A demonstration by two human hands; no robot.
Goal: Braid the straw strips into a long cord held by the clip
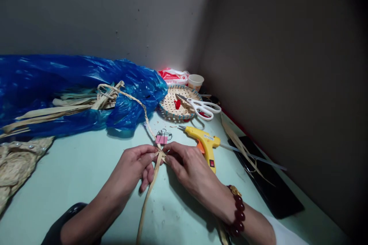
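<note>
"As the left hand (133,165) and right hand (192,165) angle inward over the worktop (92,160), how are their fingers?"
"Thumbs and forefingers clamp the straw braid (145,113) well short of the far edge."

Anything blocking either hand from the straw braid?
Nothing visible: the left hand and right hand both pinch the straw braid directly. The pink clip sits just beyond the fingertips, not between them and the straw. The yellow glue gun lies beyond the right hand, clear of the braid.
</note>
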